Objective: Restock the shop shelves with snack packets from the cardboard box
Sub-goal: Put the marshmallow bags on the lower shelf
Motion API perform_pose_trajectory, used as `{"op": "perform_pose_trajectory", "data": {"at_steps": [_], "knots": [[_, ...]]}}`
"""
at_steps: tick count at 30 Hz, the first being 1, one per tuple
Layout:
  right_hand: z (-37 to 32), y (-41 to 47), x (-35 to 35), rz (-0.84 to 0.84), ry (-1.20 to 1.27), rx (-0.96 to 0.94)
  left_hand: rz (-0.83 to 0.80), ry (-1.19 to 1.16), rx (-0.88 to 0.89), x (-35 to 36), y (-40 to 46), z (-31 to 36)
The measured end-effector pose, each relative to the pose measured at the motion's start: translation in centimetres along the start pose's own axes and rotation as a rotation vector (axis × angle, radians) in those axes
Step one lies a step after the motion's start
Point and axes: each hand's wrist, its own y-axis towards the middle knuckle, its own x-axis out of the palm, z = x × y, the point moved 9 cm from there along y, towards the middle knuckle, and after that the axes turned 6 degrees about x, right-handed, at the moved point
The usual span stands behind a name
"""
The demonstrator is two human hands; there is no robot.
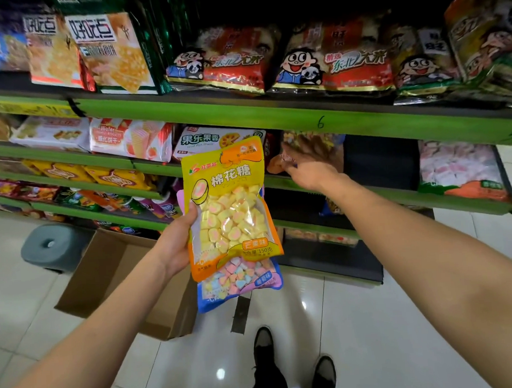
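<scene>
Below green shelves (pixel 243 110), cardboard box (pixel 125 279) on white tiles (pixel 376 321).

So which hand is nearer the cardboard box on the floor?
Left. The left hand holds marshmallow packets just above the cardboard box; the right hand reaches into the shelf, farther away.
</scene>
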Motion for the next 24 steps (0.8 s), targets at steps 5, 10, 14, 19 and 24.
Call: {"op": "perform_pose_trajectory", "data": {"at_steps": [5,10,14,19,24], "knots": [[0.8,-1.4,0.9,-0.032,-0.012,-0.053,-0.012,0.036,0.005,0.7,0.7,0.4],[0.8,-2.0,0.2,-0.048,0.012,-0.106,-0.037,0.066,-0.017,2.8,1.3,0.4],[4.2,-4.1,-2.2,0.156,0.012,-0.136,-0.052,0.073,-0.037,4.0,2.0,0.0],[18.3,-6.3,-6.5,0.382,-0.014,0.274,-0.053,0.092,-0.074,5.1,2.8,-1.9],[30.1,-7.3,-6.6,0.200,0.049,0.572,-0.069,0.129,-0.096,6.7,2.4,-3.3]]}}
